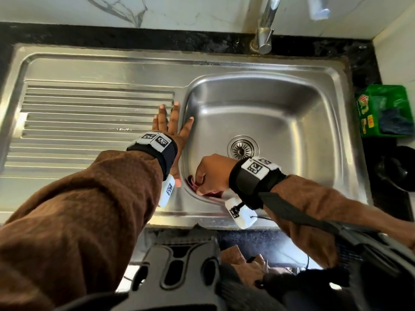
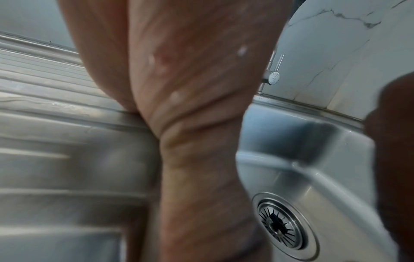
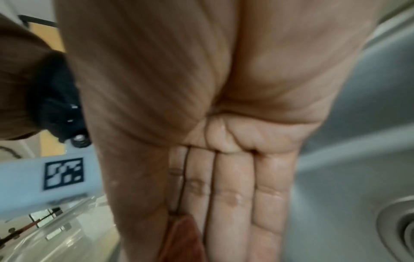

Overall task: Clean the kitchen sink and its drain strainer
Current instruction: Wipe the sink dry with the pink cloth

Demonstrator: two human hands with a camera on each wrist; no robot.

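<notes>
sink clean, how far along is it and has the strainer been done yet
Midway, by the look of it. The sink basin already looks shiny and free of debris. In hand: the right hand presses a reddish cloth against the near-left corner of the basin, while the left hand rests flat on the drainboard. Left: the drain strainer sits in the drain, with neither hand on it.

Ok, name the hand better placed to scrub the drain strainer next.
Right. The right hand already grips the red scrubber inside the basin, close to the drain strainer; the left hand lies flat on the sink rim.
</notes>
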